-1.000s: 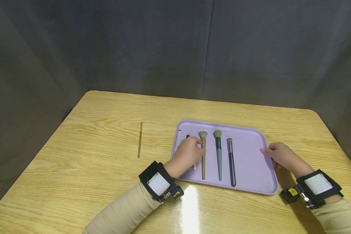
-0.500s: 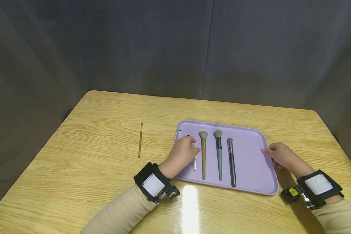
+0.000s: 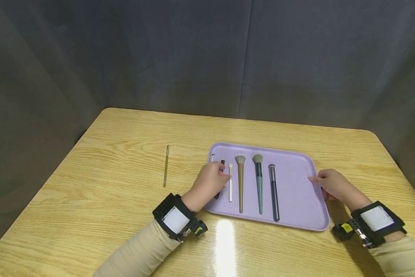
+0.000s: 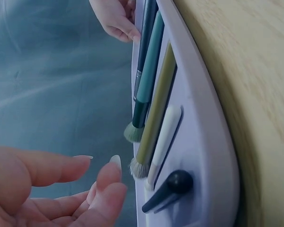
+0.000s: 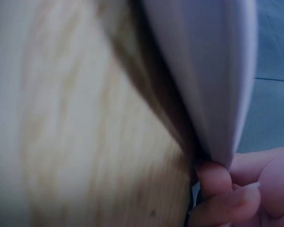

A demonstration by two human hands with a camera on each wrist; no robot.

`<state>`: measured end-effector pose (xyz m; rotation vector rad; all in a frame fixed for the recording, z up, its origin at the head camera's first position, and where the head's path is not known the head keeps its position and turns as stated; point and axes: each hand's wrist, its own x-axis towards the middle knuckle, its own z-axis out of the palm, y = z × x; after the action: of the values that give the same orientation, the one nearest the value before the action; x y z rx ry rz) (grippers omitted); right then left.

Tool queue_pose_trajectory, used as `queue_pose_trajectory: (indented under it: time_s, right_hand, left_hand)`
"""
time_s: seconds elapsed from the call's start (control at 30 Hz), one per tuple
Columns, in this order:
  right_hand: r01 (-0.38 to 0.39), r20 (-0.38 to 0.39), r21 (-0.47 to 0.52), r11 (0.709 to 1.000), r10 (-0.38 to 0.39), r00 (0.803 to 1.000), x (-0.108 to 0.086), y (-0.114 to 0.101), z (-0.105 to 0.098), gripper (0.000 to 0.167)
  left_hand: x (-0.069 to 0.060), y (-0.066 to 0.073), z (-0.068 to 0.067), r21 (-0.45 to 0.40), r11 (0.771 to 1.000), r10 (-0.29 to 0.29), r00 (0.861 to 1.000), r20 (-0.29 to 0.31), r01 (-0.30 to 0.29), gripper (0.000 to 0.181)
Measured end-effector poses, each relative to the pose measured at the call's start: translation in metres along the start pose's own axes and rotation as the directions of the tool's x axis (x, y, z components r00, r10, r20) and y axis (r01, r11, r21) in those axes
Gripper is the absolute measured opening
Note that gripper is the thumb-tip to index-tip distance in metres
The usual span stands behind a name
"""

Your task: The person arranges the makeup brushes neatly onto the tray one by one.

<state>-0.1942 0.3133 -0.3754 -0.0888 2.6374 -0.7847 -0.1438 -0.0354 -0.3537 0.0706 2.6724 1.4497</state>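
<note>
My left hand [image 3: 209, 181] hovers over the left end of the lilac tray [image 3: 297, 192], above a short black brush [image 4: 173, 187]. In the left wrist view its thumb and fingertips are apart, with nothing between them. At the tray's right side my right hand [image 3: 333, 184] pinches the rim, thumb on top and fingers underneath. Rightward from the black brush lie a small white brush [image 3: 230, 184], a fluffy brush with an olive-gold handle [image 3: 241, 188], a green brush [image 3: 259, 188] and a dark blue brush [image 3: 274, 194]. Another white brush [image 3: 212, 157] is mostly hidden behind the left hand.
A thin gold brush [image 3: 166, 166] lies on the wooden table [image 3: 124, 165], left of the tray. Behind the table's far edge hangs a dark grey curtain [image 3: 176, 57].
My left hand has shifted left, from beside the gold-handled brush to over the black brush, uncovering the small white brush. The right hand keeps its place on the tray rim.
</note>
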Motion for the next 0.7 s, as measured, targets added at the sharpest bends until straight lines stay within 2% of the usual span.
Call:
queue_pose_trajectory:
  time_s: [0.37, 0.6, 0.7]
  right_hand:
    - [-0.005, 0.002, -0.004, 1.0, 0.005, 1.0, 0.0, 0.0, 0.0, 0.034]
    - [-0.025, 0.006, 0.0, 1.0, 0.025, 1.0, 0.0, 0.0, 0.0, 0.034]
    - [-0.027, 0.003, 0.002, 1.0, 0.027, 1.0, 0.0, 0.0, 0.0, 0.035]
  left_hand:
    - [0.0, -0.007, -0.008, 0.052, 0.999, 0.014, 0.999, -0.036, -0.012, 0.03]
    - [0.0, -0.008, -0.012, 0.005, 0.999, -0.033, 0.999, -0.02, 0.033, 0.033]
    - [0.0, -0.011, -0.013, 0.007, 0.999, -0.036, 0.999, -0.022, 0.036, 0.034]
